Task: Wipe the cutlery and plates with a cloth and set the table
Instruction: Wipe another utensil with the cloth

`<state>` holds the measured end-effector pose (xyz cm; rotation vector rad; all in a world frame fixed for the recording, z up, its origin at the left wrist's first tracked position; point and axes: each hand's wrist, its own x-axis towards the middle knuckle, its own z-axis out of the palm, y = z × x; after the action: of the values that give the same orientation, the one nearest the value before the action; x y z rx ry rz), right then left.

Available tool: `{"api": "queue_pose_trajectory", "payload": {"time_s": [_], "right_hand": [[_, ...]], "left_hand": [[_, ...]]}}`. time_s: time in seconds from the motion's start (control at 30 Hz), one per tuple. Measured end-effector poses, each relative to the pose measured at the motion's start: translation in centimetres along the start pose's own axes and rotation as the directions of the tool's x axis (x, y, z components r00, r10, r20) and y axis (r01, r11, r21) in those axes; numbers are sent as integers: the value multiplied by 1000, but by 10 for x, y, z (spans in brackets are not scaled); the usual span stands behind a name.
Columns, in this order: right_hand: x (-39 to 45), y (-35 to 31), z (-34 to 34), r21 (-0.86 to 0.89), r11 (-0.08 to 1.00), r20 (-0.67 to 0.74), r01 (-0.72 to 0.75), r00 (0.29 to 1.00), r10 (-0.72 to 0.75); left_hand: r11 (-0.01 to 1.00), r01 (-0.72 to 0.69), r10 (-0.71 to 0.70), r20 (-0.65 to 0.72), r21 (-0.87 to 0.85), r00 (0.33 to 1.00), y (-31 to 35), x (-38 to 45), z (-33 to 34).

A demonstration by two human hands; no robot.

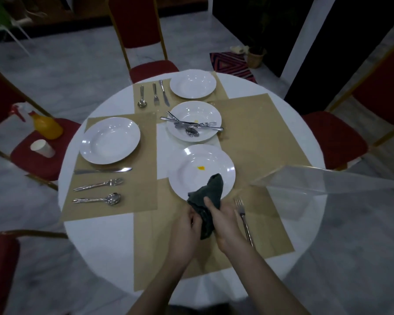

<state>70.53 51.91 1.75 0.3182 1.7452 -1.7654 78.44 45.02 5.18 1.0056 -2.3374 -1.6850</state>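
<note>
Cloth [206,201] bunched between left hand [187,226] and right hand [223,223].

Dining hall: round white table [105,242], red banquet chairs [143,26], placemats [255,123].

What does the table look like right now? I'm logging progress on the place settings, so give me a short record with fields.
hands: left hand and right hand both grip the dark cloth
cloth position: its tip lies on the near plate
near plate: orange spot still on it
centre plate: heaped with loose cutlery, small yellow spot
set places: left plate and far plate, each with knife, fork and spoon beside it
near fork: alone on the placemat, by the right hand
</note>
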Motion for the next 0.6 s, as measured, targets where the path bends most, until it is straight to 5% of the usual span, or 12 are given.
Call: {"api": "queue_pose_trajectory", "payload": {"time_s": [0.13,0.3,0.47,0.6], "right_hand": [[-4,2,-5,64,998,-34,-14,999,16],[5,-4,-5,-68,991,-164,114,979,-124],[-13,7,-1,36,998,5,-51,999,51],[-5,2,-4,20,1000,-96,-12,995,14]], "left_hand": [[998,-16,15,17,54,1000,-1,-17,-2],[995,-19,16,32,99,999,-5,-21,-2],[1000,14,-14,0,-21,1000,-6,-15,-6],[1000,12,-11,33,-29,999,-11,-29,-4]]}}
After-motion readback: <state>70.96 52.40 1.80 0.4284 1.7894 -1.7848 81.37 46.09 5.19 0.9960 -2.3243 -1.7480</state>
